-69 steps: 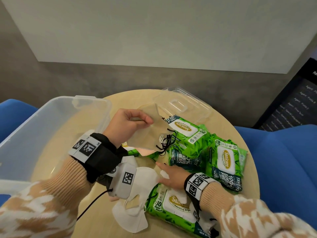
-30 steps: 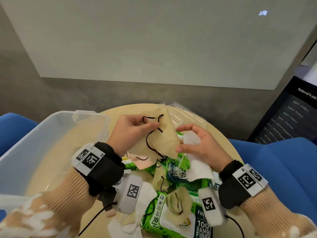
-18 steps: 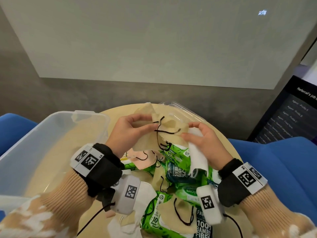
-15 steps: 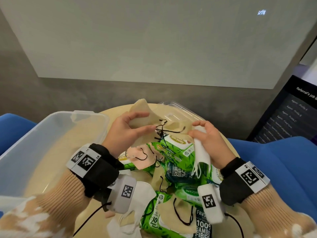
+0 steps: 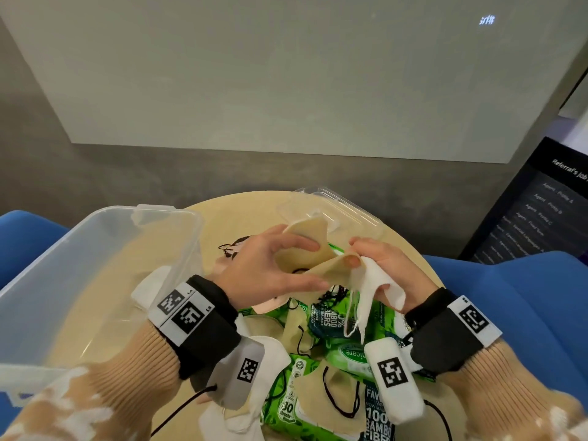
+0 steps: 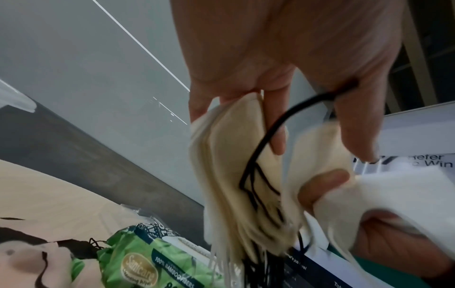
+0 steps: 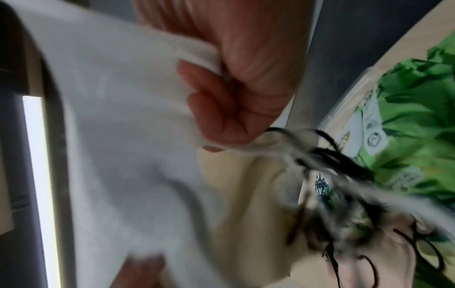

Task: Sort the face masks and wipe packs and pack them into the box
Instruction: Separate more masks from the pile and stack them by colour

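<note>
My left hand (image 5: 318, 265) grips a small stack of beige face masks (image 5: 305, 249) with black ear loops, held above the table's middle. In the left wrist view the beige masks (image 6: 229, 175) hang edge-on from my fingers (image 6: 273, 124), a black loop beside the thumb. My right hand (image 5: 354, 251) holds a white mask (image 5: 372, 288) in its curled fingers and pinches a corner of the beige stack. In the right wrist view the white mask (image 7: 110, 136) fills the left half. Green wipe packs (image 5: 350, 354) and loose masks (image 5: 331, 405) lie below. The clear box (image 5: 159, 211) stands at the left.
The box's clear lid (image 5: 343, 208) lies at the far side of the round wooden table (image 5: 248, 211). A white mask (image 5: 229, 418) and a pink one (image 5: 270, 308) lie near my left wrist. Blue seats (image 5: 525, 297) flank the table; a dark screen (image 5: 541, 211) stands at the right.
My right hand lifted a white mask off the table and brought it up against the beige stack. Both hands have drawn together, and the right fingers now pinch the beige masks' corner.
</note>
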Demonstrator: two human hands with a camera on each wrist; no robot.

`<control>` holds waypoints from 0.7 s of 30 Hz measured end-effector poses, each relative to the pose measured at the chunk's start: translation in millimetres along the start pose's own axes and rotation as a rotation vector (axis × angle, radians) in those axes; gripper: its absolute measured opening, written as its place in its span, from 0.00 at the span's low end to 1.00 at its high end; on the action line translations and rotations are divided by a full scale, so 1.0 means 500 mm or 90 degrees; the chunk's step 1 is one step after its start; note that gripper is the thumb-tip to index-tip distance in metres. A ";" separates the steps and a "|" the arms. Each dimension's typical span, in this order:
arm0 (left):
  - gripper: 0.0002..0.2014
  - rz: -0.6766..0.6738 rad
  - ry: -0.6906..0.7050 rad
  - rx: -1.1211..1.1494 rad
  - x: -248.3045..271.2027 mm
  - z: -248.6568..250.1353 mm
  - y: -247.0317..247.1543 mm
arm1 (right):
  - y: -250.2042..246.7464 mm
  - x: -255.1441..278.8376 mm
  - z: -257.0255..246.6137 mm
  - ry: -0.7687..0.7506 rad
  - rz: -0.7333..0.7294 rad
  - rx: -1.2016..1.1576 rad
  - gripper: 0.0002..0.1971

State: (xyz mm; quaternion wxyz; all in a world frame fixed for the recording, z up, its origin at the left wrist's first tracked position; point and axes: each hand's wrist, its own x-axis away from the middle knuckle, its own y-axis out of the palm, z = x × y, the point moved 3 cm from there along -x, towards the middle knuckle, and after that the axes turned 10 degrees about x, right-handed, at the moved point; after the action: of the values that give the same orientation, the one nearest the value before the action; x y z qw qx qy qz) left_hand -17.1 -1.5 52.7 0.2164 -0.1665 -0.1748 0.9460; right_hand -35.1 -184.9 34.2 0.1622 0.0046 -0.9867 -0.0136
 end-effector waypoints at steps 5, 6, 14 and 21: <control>0.09 0.002 -0.018 0.017 -0.004 -0.016 -0.006 | -0.011 0.015 -0.022 -0.058 -0.003 0.000 0.09; 0.11 0.010 -0.020 0.034 -0.005 -0.018 -0.012 | -0.015 0.016 -0.023 -0.060 0.002 0.001 0.09; 0.20 0.062 -0.032 0.046 -0.015 -0.020 -0.052 | -0.030 0.009 -0.019 -0.020 0.053 -0.029 0.08; 0.11 0.013 0.021 0.014 -0.022 0.016 -0.007 | 0.011 0.010 -0.025 0.000 -0.034 -0.005 0.08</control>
State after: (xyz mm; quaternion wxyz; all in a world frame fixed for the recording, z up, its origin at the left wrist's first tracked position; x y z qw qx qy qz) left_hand -9.5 -6.0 63.7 0.2117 -0.1817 -0.1589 0.9471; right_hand -35.8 -179.6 47.6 0.1620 0.0303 -0.9861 -0.0215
